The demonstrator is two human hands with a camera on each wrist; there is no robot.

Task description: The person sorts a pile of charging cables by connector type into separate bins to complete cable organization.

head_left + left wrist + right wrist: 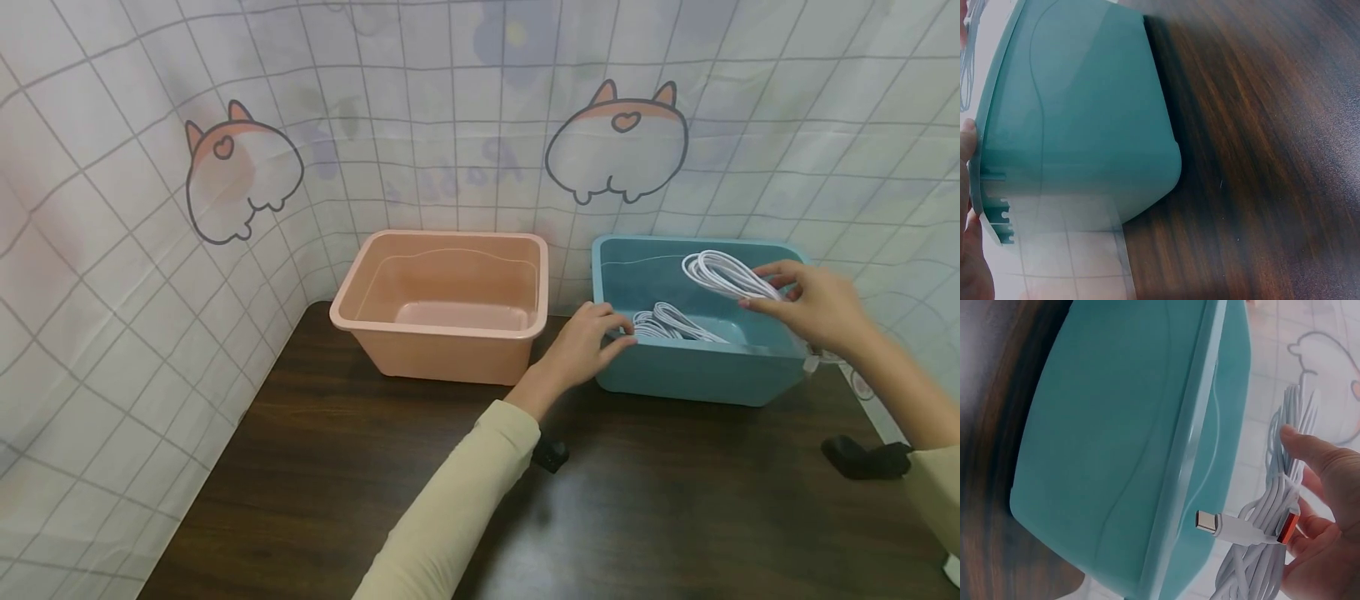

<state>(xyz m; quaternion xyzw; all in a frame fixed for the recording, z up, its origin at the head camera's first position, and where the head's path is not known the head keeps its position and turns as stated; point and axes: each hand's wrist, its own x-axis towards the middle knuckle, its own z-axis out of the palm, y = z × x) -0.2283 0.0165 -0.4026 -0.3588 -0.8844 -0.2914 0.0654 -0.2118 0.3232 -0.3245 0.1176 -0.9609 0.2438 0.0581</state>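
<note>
Above the right part of the blue plastic bin (697, 375), my right hand (821, 307) holds a coiled white charging cable (723, 275) between thumb and fingers. The right wrist view shows the coil's USB-C plug (1207, 522) and an orange-red end (1287, 528) beside the palm. My left hand (581, 346) grips the bin's rim at its near left corner, with fingertips (967, 140) on the edge in the left wrist view. More coiled white cables (675, 323) lie inside the bin, partly hidden by its front wall.
A pink plastic bin (442, 354) stands left of the blue one, its visible floor bare. Both bins are on a dark wood-grain table (300, 483). Behind and to the left hangs a white grid-patterned curtain (465, 125) with cartoon animals.
</note>
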